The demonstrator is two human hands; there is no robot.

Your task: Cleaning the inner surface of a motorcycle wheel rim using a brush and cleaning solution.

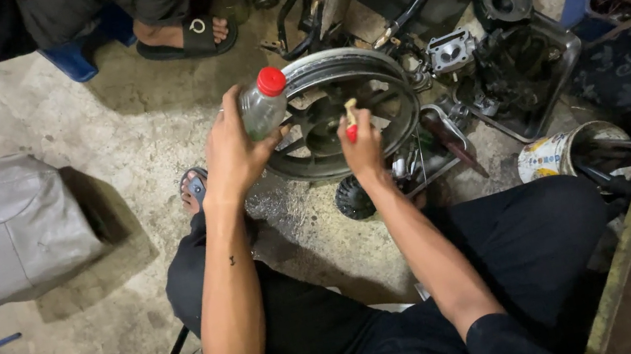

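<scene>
On the concrete floor (68,124), wheel rim (339,113) at twelve o'clock. Left hand (230,153) fingers wrapped round red-capped bottle (264,107); right hand (362,148) pinches small red-handled tool (351,121). Wet patch underneath: grip might slip, bottle could spill.

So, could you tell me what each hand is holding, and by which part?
The left hand grips a clear plastic bottle with a red cap around its body; the right hand pinches a small red-handled tool by its handle.

Black clothes, bare forearms, small forearm tattoo (231,260)
</scene>
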